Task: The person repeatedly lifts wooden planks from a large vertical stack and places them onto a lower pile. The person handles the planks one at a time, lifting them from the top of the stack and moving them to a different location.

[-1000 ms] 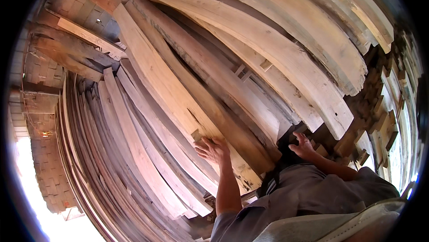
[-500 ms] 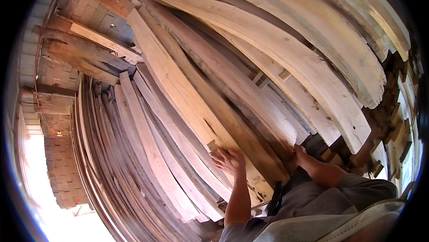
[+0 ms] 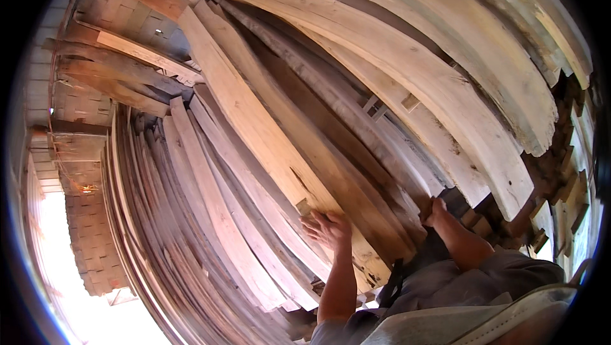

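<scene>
My left hand [image 3: 328, 229] rests with its fingers stretched out on the lower end of a long pale plank [image 3: 261, 125]. That plank has a dark crack and a small squarish patch near my fingertips. To the right, my right hand [image 3: 435, 212] is closed round the lower end of a rough grey-brown plank [image 3: 331, 93], which is tipped onto its edge. Part of the right hand's grip is hidden behind the wood. Between the two lies another brown plank [image 3: 305, 135], touching the pale one along its side.
Many long boards [image 3: 210, 211] are stacked to the left. Wide pale planks [image 3: 407, 68] lean on the right, with a pile of short wood ends [image 3: 566, 211] beyond them. Wooden beams [image 3: 121, 68] cross near a brick wall [image 3: 92, 237] by a bright opening.
The grey-brown plank in my right hand has tilted onto its edge and shifted right, widening a dark gap beside it. My right hand moved slightly right; my left stayed put.
</scene>
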The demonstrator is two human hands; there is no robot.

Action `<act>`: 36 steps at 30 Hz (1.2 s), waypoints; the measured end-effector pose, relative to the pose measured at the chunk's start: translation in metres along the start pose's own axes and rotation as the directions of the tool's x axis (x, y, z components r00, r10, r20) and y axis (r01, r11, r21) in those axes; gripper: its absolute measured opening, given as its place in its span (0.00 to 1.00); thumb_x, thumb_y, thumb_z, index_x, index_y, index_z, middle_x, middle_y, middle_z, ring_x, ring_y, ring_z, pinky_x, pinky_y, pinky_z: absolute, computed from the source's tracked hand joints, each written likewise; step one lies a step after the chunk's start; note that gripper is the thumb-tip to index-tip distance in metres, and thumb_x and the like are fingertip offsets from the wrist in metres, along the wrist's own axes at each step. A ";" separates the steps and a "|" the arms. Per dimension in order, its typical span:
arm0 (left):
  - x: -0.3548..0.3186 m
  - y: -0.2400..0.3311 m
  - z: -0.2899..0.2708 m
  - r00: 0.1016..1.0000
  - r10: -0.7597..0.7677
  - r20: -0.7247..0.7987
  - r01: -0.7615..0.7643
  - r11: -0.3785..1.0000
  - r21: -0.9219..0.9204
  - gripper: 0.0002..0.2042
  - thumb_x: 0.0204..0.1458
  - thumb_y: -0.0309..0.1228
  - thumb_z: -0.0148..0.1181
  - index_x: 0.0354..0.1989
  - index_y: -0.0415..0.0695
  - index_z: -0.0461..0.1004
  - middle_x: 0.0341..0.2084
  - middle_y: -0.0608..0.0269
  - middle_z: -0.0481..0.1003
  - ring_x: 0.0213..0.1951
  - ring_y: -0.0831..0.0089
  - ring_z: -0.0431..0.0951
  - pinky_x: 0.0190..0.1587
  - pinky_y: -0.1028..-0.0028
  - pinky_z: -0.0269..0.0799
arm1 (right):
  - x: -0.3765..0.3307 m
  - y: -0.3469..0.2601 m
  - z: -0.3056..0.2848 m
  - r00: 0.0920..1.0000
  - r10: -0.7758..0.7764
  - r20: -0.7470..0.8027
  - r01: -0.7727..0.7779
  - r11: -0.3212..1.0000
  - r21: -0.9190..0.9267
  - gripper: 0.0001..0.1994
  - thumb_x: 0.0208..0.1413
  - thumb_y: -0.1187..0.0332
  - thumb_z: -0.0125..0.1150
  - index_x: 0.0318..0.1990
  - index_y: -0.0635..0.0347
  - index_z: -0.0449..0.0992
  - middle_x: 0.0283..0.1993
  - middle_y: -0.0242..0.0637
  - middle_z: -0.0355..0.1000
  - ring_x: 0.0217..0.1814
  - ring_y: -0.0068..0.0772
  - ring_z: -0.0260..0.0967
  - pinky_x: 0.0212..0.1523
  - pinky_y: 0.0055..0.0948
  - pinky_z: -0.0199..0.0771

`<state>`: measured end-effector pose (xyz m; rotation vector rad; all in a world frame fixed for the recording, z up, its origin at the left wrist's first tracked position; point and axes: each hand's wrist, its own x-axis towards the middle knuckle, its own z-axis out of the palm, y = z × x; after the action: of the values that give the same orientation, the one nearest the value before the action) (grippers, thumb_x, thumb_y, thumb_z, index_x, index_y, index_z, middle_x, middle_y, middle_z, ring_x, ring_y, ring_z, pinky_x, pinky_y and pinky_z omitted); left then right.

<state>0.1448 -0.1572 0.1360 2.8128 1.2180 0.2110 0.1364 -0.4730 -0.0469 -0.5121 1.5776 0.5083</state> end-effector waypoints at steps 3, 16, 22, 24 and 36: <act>-0.004 0.007 0.001 1.000 0.024 -0.015 -0.024 1.000 -0.009 0.31 0.59 0.48 0.41 0.66 0.41 0.61 0.69 0.32 0.47 0.67 0.35 0.50 0.66 0.42 0.44 | -0.049 -0.044 -0.016 0.984 -0.160 0.083 0.155 0.986 0.062 0.11 0.56 0.61 0.55 0.44 0.54 0.68 0.40 0.38 0.69 0.39 0.43 0.69 0.34 0.49 0.70; 0.005 0.008 -0.011 0.997 0.075 0.026 -0.074 0.996 -0.058 0.31 0.60 0.48 0.40 0.68 0.42 0.58 0.70 0.30 0.42 0.69 0.31 0.45 0.68 0.41 0.41 | -0.079 -0.016 -0.028 0.090 -0.852 0.515 0.714 -0.305 -0.630 0.22 0.44 0.75 0.57 0.52 0.61 0.70 0.49 0.51 0.70 0.57 0.52 0.67 0.58 0.43 0.68; -0.001 0.002 -0.005 0.996 0.056 0.067 -0.051 0.996 -0.079 0.31 0.60 0.48 0.39 0.69 0.43 0.57 0.70 0.29 0.40 0.69 0.31 0.45 0.67 0.41 0.41 | -0.180 0.035 0.028 -0.134 -0.126 0.983 0.514 -0.857 -0.039 0.24 0.39 0.76 0.57 0.50 0.60 0.74 0.57 0.43 0.69 0.64 0.50 0.61 0.66 0.44 0.60; -0.001 0.003 -0.008 0.996 0.040 0.076 -0.035 0.997 -0.070 0.31 0.60 0.48 0.39 0.69 0.42 0.57 0.70 0.29 0.40 0.69 0.31 0.45 0.67 0.41 0.41 | -0.190 0.047 0.058 -0.192 0.122 0.974 0.406 -0.894 0.192 0.20 0.42 0.73 0.58 0.47 0.62 0.75 0.53 0.43 0.70 0.63 0.50 0.62 0.67 0.44 0.57; 0.005 -0.003 -0.003 0.997 0.035 0.063 -0.033 0.999 -0.036 0.32 0.59 0.47 0.41 0.68 0.42 0.58 0.69 0.28 0.41 0.69 0.32 0.45 0.69 0.43 0.40 | -0.125 -0.007 0.116 0.159 0.675 0.721 0.013 -0.731 0.682 0.09 0.43 0.61 0.58 0.24 0.56 0.79 0.34 0.41 0.75 0.58 0.45 0.64 0.76 0.53 0.36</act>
<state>0.1453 -0.1520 0.1393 2.7892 1.1433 0.1413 0.2409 -0.4060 0.0702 2.3362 1.9711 -0.2951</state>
